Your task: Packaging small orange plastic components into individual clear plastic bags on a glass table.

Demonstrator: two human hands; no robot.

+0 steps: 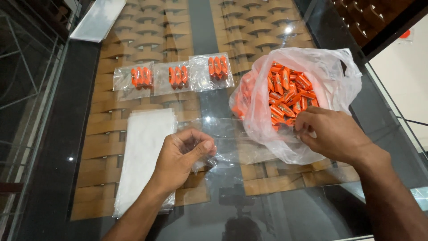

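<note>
My left hand [180,156] pinches the mouth of a small clear plastic pouch [223,147] that lies on the glass table. My right hand [332,134] reaches into a large white plastic bag [307,67] full of small orange wrapped pieces [287,96]; its fingertips are among them and partly hidden by the bag's edge. Three filled clear pouches [176,76], each with a few orange pieces, lie in a row at the back.
A stack of empty clear pouches [145,151] lies left of my left hand. The glass tabletop [205,35] shows a woven brown base beneath. Another clear sheet [98,20] is at the far left corner. A dark frame edges the table's left side.
</note>
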